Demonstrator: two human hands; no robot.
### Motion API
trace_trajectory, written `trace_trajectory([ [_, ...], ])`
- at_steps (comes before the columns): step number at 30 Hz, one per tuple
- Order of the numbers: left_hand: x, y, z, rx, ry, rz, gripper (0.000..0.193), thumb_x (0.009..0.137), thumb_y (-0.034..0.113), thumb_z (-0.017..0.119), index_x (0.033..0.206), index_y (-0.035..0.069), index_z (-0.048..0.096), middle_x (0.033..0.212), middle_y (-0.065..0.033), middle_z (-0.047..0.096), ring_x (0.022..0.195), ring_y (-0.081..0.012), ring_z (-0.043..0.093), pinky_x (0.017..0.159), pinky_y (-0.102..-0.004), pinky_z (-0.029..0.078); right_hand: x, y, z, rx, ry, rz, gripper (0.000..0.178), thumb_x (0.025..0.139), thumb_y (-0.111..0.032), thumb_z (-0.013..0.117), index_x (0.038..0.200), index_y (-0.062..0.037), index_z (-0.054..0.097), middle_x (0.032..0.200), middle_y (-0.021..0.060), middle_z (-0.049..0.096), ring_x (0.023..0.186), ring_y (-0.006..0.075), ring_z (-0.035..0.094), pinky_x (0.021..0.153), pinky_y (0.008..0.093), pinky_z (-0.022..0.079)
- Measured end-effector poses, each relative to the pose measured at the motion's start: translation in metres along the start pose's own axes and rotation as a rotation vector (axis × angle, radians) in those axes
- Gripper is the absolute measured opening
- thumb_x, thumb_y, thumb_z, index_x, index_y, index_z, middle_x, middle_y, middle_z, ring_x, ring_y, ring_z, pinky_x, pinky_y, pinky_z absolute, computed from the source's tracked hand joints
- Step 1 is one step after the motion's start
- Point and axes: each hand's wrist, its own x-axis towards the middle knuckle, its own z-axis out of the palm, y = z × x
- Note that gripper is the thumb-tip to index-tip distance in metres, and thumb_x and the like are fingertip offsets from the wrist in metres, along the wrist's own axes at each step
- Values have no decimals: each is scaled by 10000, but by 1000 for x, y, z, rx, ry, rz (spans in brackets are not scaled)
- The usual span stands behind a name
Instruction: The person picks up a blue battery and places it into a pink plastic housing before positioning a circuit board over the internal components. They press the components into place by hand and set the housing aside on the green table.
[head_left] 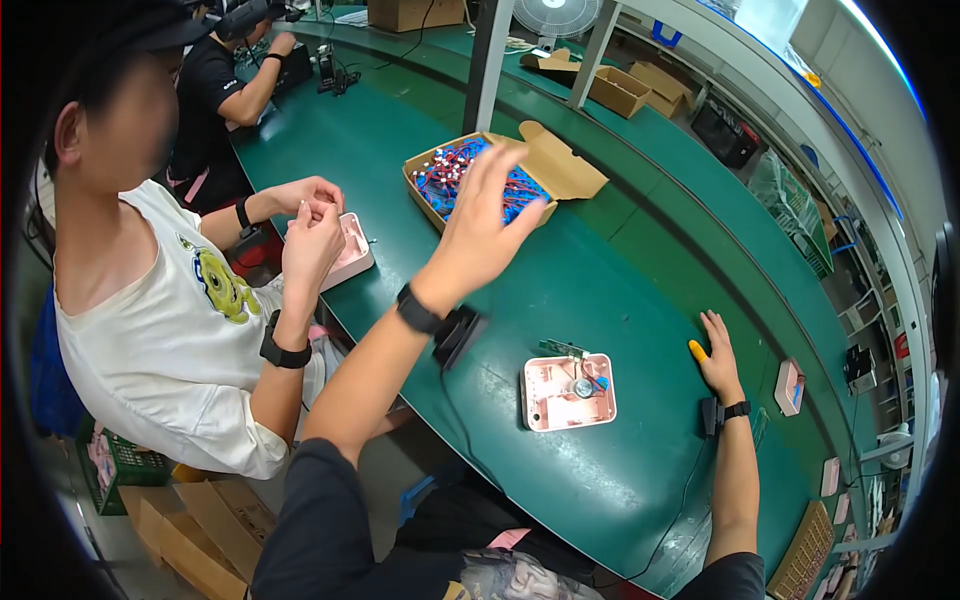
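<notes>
My left hand (478, 225) is raised with its fingers stretched out and nothing visible in it. It overlaps the near side of an open cardboard box (425, 205) full of red and blue wired parts (445, 172); whether it touches them I cannot tell. My right hand (720, 366) is spread beside the table's far right edge, holding nothing, with a yellow finger cot (698, 351) on the thumb. Between my hands a pink plastic housing (548, 422) lies open side up. Inside show a round metallic part (582, 388) and a blue piece (601, 383). A green circuit board (563, 349) leans at its far edge.
At my left a co-worker's hands (315, 225) work above another pink housing (350, 262). More pink housings (790, 387) lie along the right. A metal post (487, 70) rises behind the cardboard box. Cables run from my wrist-worn devices (458, 338) across the green table (470, 410).
</notes>
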Motion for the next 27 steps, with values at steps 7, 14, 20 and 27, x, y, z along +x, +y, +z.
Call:
trace_trajectory([
  [7, 170, 11, -4, 59, 239, 241, 656, 990, 347, 696, 1491, -16, 480, 1509, -294, 490, 1440, -454, 426, 1215, -519, 351, -2, 2, -8, -51, 18, 33, 662, 1018, -412, 683, 1584, -119, 503, 1682, 165, 419, 1593, 368, 316, 1286, 467, 305],
  [14, 299, 9, -96, 294, 547, 353, 645, 993, 250, 668, 1530, -40, 463, 1501, -329, 511, 1413, -486, 469, 1210, -506, 380, 2, -12, -1, -92, 15, 58, 666, 1020, -419, 677, 1584, -112, 499, 1678, 176, 421, 1587, 376, 322, 1290, 473, 295],
  [20, 255, -52, -66, 132, 537, 193, 723, 1005, 417, 655, 1563, 11, 436, 1549, -322, 459, 1468, -476, 394, 1234, -538, 325, -3, -8, 3, -41, 22, 72, 673, 1023, -425, 670, 1584, -95, 495, 1674, 183, 425, 1584, 382, 325, 1294, 466, 287],
  [27, 181, -131, -2, 370, 258, -271, 880, 1006, 497, 653, 1660, 33, 291, 1662, -372, 292, 1541, -561, 260, 1276, -583, 243, 7, -6, 3, -46, 50, 102, 682, 1022, -424, 671, 1589, -91, 489, 1682, 183, 414, 1590, 371, 319, 1292, 457, 292],
])
